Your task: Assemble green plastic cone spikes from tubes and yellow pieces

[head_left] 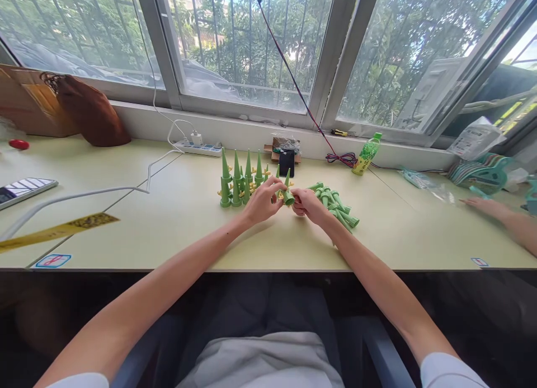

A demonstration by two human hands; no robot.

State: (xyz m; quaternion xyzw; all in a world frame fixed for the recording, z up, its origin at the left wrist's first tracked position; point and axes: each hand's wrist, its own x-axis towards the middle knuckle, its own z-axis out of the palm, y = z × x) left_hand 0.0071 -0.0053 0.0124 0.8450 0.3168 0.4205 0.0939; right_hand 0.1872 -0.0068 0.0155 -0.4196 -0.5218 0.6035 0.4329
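A green pointed cone (288,196) leans between my hands with its wide end toward me. My left hand (263,202) is closed on it, thumb and fingers pinching its side. Close against its right side, my right hand (309,205) has curled fingers; whatever they pinch is hidden. Left of my hands, several green cones (225,191) stand upright in rows, with small yellow pieces (230,174) sticking out at their sides. My left hand partly covers the rows' right end. Just right of my right hand lies a loose pile of green cone pieces (335,202).
Behind the cones are a dark phone (287,163), a power strip (201,148) and a green-capped bottle (367,154). A white cable (96,193) and yellow tape strip (62,229) cross the left side. Another person's hand (486,206) rests at the right, near teal items (482,175).
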